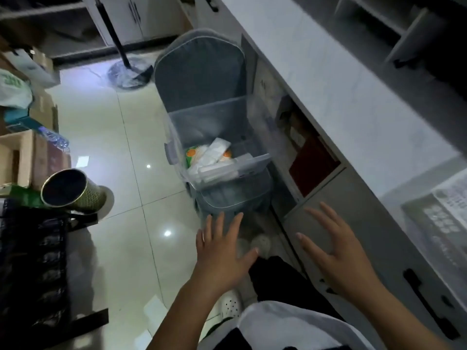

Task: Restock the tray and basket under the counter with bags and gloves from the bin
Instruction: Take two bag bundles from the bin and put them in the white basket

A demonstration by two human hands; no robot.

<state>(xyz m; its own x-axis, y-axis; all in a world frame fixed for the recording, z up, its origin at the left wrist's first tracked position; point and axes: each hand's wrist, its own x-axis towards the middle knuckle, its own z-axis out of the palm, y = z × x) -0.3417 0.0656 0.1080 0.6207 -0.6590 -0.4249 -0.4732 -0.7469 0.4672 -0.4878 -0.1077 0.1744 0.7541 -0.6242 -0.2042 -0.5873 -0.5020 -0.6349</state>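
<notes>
A dim room with glossy pale floor tiles (108, 137) runs beside a white counter (341, 79). The clear plastic bin (214, 157) stands on the floor against it, holding blurred white packets (214, 155); their contents are unreadable. The left hand (222, 256) and right hand (336, 251) hover with fingers spread, holding nothing. The open shelf under the counter (308, 157) is shadowed.

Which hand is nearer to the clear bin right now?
The left hand. Its open fingers reach almost to the near end of the clear bin, while the right hand hovers off to the side, by the cabinet door.
</notes>
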